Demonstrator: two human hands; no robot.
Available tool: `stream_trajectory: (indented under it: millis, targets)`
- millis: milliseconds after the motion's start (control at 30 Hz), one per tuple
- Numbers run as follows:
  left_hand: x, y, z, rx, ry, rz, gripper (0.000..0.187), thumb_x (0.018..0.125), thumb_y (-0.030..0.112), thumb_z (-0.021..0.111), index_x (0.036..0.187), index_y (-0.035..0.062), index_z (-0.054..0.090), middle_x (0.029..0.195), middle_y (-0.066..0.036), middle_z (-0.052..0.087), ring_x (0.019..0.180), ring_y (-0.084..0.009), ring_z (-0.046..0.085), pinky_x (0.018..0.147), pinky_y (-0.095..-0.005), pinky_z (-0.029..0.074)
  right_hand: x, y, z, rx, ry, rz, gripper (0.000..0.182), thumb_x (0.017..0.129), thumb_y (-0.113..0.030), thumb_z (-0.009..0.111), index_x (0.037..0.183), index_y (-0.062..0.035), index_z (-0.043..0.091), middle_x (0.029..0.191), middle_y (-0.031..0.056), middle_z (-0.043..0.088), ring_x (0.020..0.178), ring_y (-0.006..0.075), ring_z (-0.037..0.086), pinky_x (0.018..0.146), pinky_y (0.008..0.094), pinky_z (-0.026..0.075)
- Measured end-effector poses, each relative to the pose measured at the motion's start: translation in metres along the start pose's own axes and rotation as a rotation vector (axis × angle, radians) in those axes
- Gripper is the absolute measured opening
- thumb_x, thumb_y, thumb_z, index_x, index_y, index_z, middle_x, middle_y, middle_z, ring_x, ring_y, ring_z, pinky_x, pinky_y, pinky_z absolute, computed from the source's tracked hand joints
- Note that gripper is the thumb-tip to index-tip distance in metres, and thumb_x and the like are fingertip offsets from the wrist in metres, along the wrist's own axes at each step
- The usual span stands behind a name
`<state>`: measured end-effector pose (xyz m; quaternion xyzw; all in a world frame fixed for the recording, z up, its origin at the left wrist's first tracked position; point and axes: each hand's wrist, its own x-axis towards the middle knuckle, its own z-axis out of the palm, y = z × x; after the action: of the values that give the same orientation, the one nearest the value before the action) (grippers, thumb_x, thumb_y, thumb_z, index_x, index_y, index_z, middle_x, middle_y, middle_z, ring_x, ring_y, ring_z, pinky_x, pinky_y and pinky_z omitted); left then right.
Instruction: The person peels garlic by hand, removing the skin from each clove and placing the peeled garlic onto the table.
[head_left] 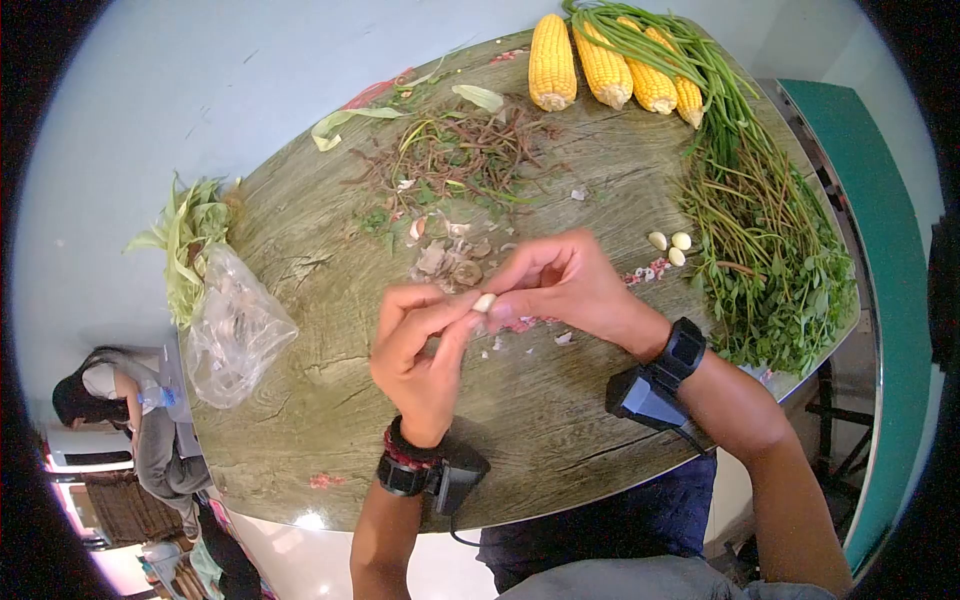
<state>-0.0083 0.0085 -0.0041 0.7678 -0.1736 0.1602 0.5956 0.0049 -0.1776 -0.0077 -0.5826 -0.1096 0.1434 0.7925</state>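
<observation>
Between my fingertips, over the middle of the table, is a pale peeled garlic clove (484, 302). My left hand (425, 345) pinches it between thumb and forefinger. My right hand (565, 290) touches or nearly touches the clove from the other side, its thumb and forefinger closed together. Papery garlic skins (450, 262) lie just beyond my hands, with small white flakes near my fingers. Three peeled cloves (677, 257) rest to the right of my right hand. Black devices are strapped to both wrists.
Corn cobs (552, 65) and long green stems lie at the back right, above leafy greens (780, 290). Stem scraps (460, 150) are heaped at the back. A clear plastic bag (238, 330) and husks (190, 240) sit at the left edge. A person (100, 390) sits beyond the left.
</observation>
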Motion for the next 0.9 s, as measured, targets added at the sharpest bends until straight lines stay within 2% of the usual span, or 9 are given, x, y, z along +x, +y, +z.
stream_trajectory:
  millis: [33,133,233,433,533,633,733,833,900]
  targets:
    - [0.0,0.001,0.0,0.021,0.007,0.013,0.024,0.07,-0.007,0.075,0.091,0.0037,0.073,0.087,-0.004,0.057,0.077,-0.0125,0.054,0.062,-0.0229,0.043,0.0,-0.002,-0.001,-0.008,-0.009,0.027,0.012,0.083,-0.004,0.071,0.093,0.0019,0.068,0.082,0.0081,0.07,0.072,0.0095,0.066,0.06,0.0213,0.051]
    - [0.002,0.003,0.0,0.079,-0.015,0.009,0.024,0.069,-0.008,0.075,0.09,0.0035,0.074,0.086,-0.004,0.056,0.075,-0.0127,0.054,0.062,-0.0232,0.042,0.001,0.006,0.001,0.067,-0.005,-0.026,0.014,0.084,-0.013,0.073,0.092,-0.0015,0.069,0.078,0.0053,0.07,0.064,0.0055,0.061,0.052,0.0187,0.045]
    - [0.0,0.0,0.0,0.019,-0.031,-0.006,0.024,0.069,-0.007,0.076,0.09,0.0036,0.074,0.086,-0.004,0.057,0.074,-0.0135,0.054,0.062,-0.0237,0.042,0.0,0.006,0.0,0.073,-0.021,-0.017,0.015,0.084,-0.014,0.073,0.091,-0.0012,0.069,0.078,0.006,0.07,0.064,0.0063,0.062,0.052,0.0191,0.045]
    - [-0.004,0.001,-0.003,0.111,0.038,0.115,0.02,0.071,-0.008,0.074,0.087,0.0027,0.072,0.088,-0.005,0.057,0.073,-0.011,0.052,0.061,-0.0236,0.042,0.0,0.006,-0.001,0.071,-0.023,0.004,0.015,0.085,-0.014,0.073,0.09,-0.0015,0.069,0.077,0.0062,0.07,0.064,0.0066,0.063,0.052,0.0189,0.045]
    - [-0.004,-0.001,0.002,-0.004,0.135,0.063,0.003,0.086,-0.004,0.06,0.086,-0.0014,0.059,0.085,-0.007,0.053,0.066,-0.0095,0.053,0.054,-0.0218,0.043,-0.001,-0.003,-0.001,0.081,-0.011,0.044,0.01,0.084,-0.007,0.07,0.089,0.0014,0.067,0.081,0.009,0.07,0.071,0.0131,0.068,0.06,0.0226,0.052]
    - [0.0,-0.004,0.001,-0.16,0.055,0.078,0.011,0.095,0.007,0.05,0.086,0.0021,0.049,0.079,-0.006,0.05,0.062,-0.009,0.05,0.055,-0.0224,0.04,-0.001,-0.001,-0.001,0.102,0.005,0.026,0.01,0.085,-0.007,0.07,0.09,0.0015,0.067,0.081,0.0088,0.07,0.072,0.0134,0.068,0.061,0.023,0.052]
    - [-0.003,-0.01,0.001,-0.063,-0.1,0.048,0.018,0.099,0.016,0.045,0.084,0.0047,0.044,0.074,-0.003,0.045,0.06,-0.0082,0.045,0.055,-0.0218,0.035,0.0,0.0,-0.002,0.108,-0.001,0.028,0.011,0.084,-0.007,0.07,0.09,0.0016,0.067,0.081,0.009,0.07,0.072,0.0134,0.068,0.062,0.0234,0.053]
    - [-0.006,-0.011,-0.001,0.005,-0.194,0.007,0.009,0.091,0.007,0.054,0.084,0.0047,0.049,0.073,-0.002,0.046,0.061,-0.0107,0.043,0.055,-0.0251,0.036,0.001,0.005,-0.002,0.076,-0.01,-0.014,0.012,0.083,-0.012,0.074,0.089,-0.0024,0.07,0.078,0.0038,0.07,0.066,0.0058,0.063,0.052,0.0186,0.046]
    - [-0.003,-0.007,0.0,0.056,-0.245,-0.028,0.016,0.091,0.013,0.055,0.08,0.0036,0.049,0.067,-0.001,0.043,0.059,-0.0113,0.04,0.054,-0.0263,0.035,0.002,0.008,-0.003,0.01,-0.033,-0.055,0.011,0.081,-0.009,0.075,0.088,-0.0023,0.07,0.079,0.0036,0.07,0.068,0.0061,0.063,0.056,0.0194,0.047]
